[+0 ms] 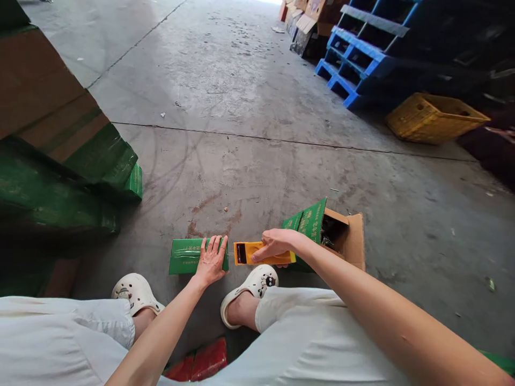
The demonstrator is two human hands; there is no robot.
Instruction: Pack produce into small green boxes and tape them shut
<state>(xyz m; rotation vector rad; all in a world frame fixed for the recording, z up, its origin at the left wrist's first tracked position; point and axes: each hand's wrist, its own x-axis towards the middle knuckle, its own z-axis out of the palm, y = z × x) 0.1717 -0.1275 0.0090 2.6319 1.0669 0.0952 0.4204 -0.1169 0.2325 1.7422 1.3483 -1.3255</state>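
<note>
A closed green cardboard box (183, 257) with pale printing lies on the concrete floor in front of my feet. My left hand (213, 260) rests flat over its right end, fingers stretched out. Just to the right, my right hand (273, 247) is closed around a yellow tape dispenser (244, 253) with a dark opening at its left end. A faint clear strip seems to span the small gap between dispenser and box. Behind my right hand stands an open green carton (308, 220) with a brown flap; dark items show inside, their kind unclear.
Large green and brown cartons (48, 102) are stacked at the left. Blue pallets (354, 59) and a yellow crate (436, 118) stand at the upper right, with cardboard boxes (308, 24) beyond. A red package (209, 360) lies between my legs.
</note>
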